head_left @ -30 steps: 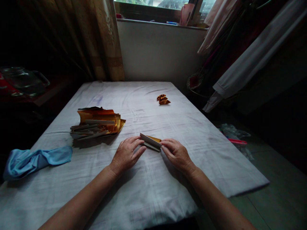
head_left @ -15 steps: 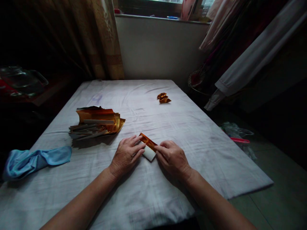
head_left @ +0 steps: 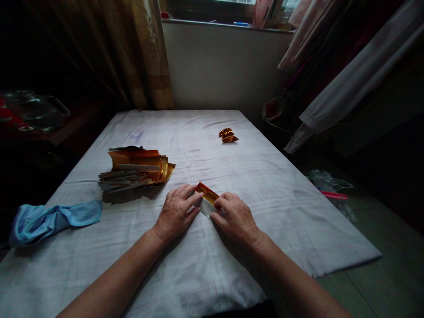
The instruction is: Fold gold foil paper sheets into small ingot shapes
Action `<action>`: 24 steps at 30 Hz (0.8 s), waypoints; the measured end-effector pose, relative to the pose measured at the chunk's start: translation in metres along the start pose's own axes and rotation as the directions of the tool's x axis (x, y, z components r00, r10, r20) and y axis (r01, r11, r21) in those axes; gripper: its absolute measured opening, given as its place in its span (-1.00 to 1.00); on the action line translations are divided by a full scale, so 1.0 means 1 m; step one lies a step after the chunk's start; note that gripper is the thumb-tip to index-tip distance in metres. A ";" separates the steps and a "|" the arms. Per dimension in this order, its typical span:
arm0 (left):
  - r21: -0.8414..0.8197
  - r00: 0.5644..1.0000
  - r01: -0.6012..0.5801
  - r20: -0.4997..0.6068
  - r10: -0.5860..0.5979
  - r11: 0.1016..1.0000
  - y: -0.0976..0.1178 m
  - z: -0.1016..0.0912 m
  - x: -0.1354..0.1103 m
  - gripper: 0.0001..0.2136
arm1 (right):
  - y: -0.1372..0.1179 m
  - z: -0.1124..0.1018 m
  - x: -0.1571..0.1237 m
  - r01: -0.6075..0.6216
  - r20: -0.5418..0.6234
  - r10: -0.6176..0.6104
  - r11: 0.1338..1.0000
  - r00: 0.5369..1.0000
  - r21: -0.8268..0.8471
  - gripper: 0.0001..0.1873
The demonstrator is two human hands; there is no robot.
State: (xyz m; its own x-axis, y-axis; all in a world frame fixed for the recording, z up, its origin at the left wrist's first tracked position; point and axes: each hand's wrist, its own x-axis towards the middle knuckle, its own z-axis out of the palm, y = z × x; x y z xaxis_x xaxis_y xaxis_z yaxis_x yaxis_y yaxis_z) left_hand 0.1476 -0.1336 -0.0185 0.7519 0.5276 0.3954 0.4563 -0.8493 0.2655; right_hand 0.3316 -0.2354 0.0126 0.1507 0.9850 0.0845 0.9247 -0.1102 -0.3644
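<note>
A small sheet of gold foil paper (head_left: pixel 208 194), partly folded with its pale back showing, lies on the cloth-covered table between my hands. My left hand (head_left: pixel 178 206) grips its left end, thumb and fingers closed at the edge. At the right end, my right hand (head_left: pixel 234 217) pinches the paper between thumb and bent fingers. A loose stack of gold foil paper (head_left: pixel 137 170) lies to the left, past my left hand. Farther back on the right sit several folded gold paper pieces (head_left: pixel 228 135), shaped like little boats.
A crumpled blue cloth (head_left: pixel 56 221) lies at the table's left edge. White patterned fabric (head_left: pixel 159 269) covers the table. Clothes (head_left: pixel 331 101) hang at the right, and a plastic bag (head_left: pixel 327 181) is on the floor. A glass jug (head_left: pixel 35 110) stands far left.
My right fingers have shifted on the paper and bent more. More of its gold side shows, and the pale strip looks narrower. The view has moved slightly.
</note>
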 end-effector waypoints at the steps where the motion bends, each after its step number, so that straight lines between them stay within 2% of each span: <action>1: 0.002 1.000 -0.005 0.002 0.005 1.000 0.000 -0.001 0.001 -0.64 | 0.000 0.001 0.000 -0.004 -0.006 0.004 1.000 1.000 0.014 -0.93; 6: 0.018 1.000 0.001 0.007 -0.001 1.000 0.001 -0.008 0.005 -0.60 | 0.007 0.002 0.005 0.016 -0.016 -0.014 0.993 1.000 0.121 -0.91; 9: 0.045 0.999 -0.017 -0.028 0.018 0.999 0.002 -0.010 0.007 -0.69 | 0.012 0.000 0.007 0.047 0.009 -0.049 0.986 0.999 0.157 -0.94; 14: 0.085 0.997 -0.010 -0.074 0.016 0.996 0.005 -0.010 0.004 -0.79 | 0.017 0.000 0.010 0.094 0.062 -0.110 0.972 0.992 0.213 -0.80; 17: 0.091 0.997 -0.022 -0.078 0.029 0.996 0.006 -0.011 0.002 -0.82 | 0.018 0.001 0.012 0.036 0.051 -0.050 0.968 0.997 0.250 -0.83; 21: 0.006 0.999 -0.045 -0.030 0.045 0.999 0.007 -0.017 0.000 -0.88 | 0.017 0.000 0.013 -0.091 0.043 0.082 0.947 0.996 0.307 -0.91; 24: -0.090 1.000 -0.018 0.014 0.020 0.996 0.007 -0.021 0.003 -0.80 | 0.018 -0.002 0.015 -0.141 0.046 0.134 0.926 0.990 0.349 -0.94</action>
State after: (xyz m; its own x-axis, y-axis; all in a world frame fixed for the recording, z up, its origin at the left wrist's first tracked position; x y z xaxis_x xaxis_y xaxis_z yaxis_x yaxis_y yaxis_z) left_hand 0.1429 -0.1376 0.0030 0.7672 0.5104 0.3884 0.3979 -0.8537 0.3360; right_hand 0.3507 -0.2232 0.0091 0.2567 0.9665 -0.0080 0.7133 -0.1950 -0.6732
